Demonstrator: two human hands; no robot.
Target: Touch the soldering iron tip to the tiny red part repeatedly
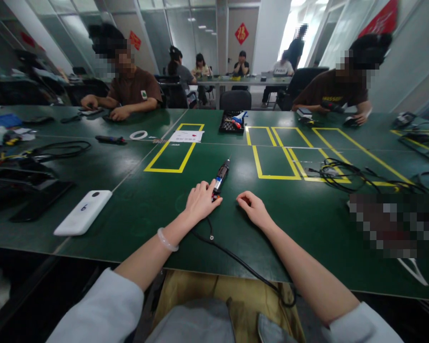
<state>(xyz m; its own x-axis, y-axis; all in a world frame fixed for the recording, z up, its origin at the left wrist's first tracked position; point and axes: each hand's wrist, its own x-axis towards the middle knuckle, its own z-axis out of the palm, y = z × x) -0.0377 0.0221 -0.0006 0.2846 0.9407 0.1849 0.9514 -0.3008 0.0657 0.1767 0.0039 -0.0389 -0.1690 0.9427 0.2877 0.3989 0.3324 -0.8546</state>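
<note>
A slim black electric screwdriver (221, 175) with a blue band lies on the green table, its thin bit pointing away from me. Over its rear end is my left hand (200, 200), with the index finger along the body and the thumb at the near side, so the tool sits between them. From there a black cable (236, 259) runs toward me and hangs over the table edge. To the right, apart from the tool, my right hand (252, 207) rests on the table with its fingers loosely curled and nothing seen in them.
A white power bank-like block (84, 213) lies to the left. Yellow tape outlines (277, 177) mark the table. A black tray (231, 125) with small tools stands at the back. Tangled black cables (338, 174) lie to the right. Two people sit across the table.
</note>
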